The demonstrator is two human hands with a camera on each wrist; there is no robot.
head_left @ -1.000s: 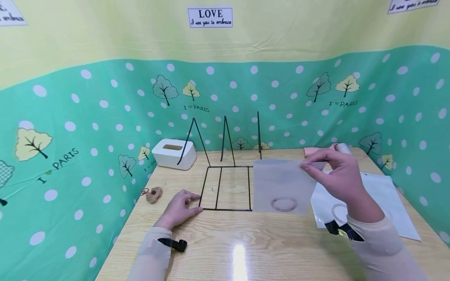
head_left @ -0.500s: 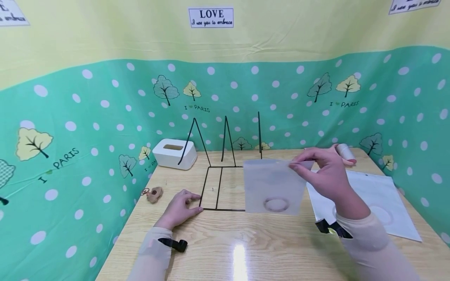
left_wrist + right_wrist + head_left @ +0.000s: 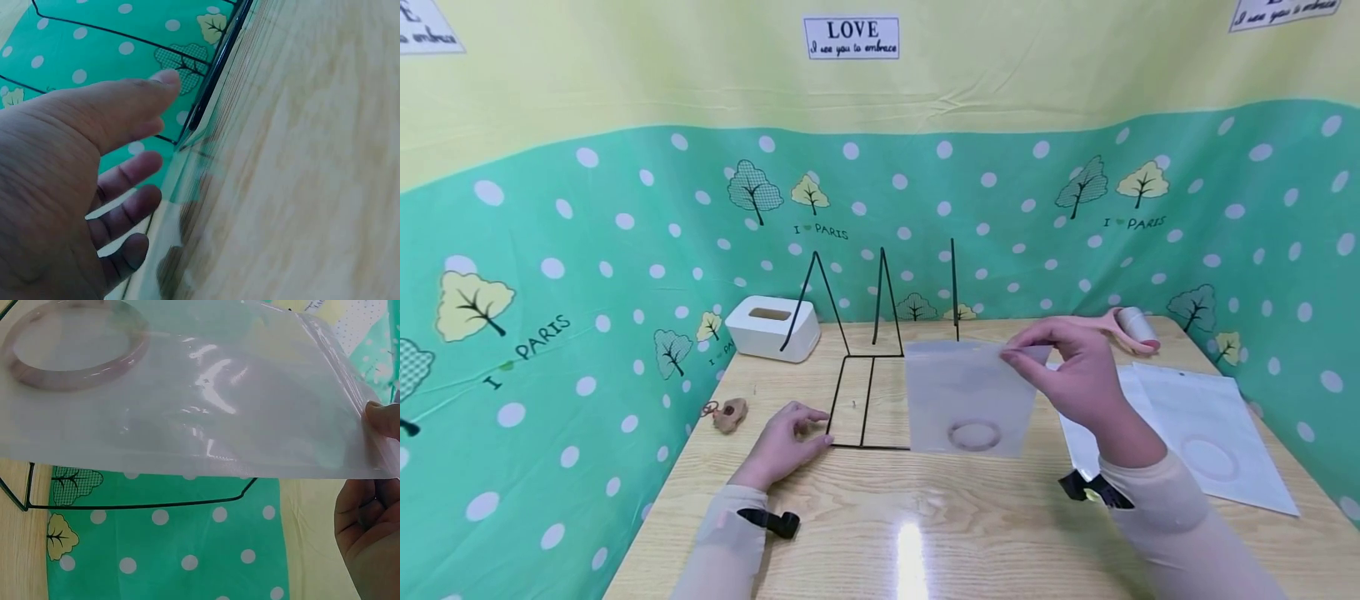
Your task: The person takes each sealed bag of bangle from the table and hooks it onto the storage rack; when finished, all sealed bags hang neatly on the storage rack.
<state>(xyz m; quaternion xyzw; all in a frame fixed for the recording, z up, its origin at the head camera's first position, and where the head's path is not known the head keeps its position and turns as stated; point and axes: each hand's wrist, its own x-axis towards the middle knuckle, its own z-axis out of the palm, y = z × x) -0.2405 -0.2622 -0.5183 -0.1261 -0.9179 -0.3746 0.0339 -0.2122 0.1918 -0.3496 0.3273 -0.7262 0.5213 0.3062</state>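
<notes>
My right hand [image 3: 1071, 375] pinches the top right corner of a translucent zip bag [image 3: 973, 383], which hangs upright in front of the black wire rack [image 3: 867, 400]. A pale, mottled bangle [image 3: 81, 378] lies at the bottom of the bag. In the head view the bag covers the rack's right part. My left hand [image 3: 782, 446] rests on the table at the rack's front left corner, thumb and index fingertips right at its left bar. In the left wrist view the left fingers [image 3: 128, 215] are loosely bent, with the thumb [image 3: 134, 103] close beside the wire.
Two more bags [image 3: 1217, 433] lie at the right, a bangle showing in one. Behind them are a pink-handled lint roller [image 3: 1135, 327], and, at back left, a white tissue box [image 3: 771, 329]. A small brown trinket [image 3: 728, 415] lies left of my left hand. A polka-dot cloth surrounds the table.
My right hand has moved left with the zip bag, which covers more of the rack. The lint roller and the bags on the table show more. The left hand has stayed put.
</notes>
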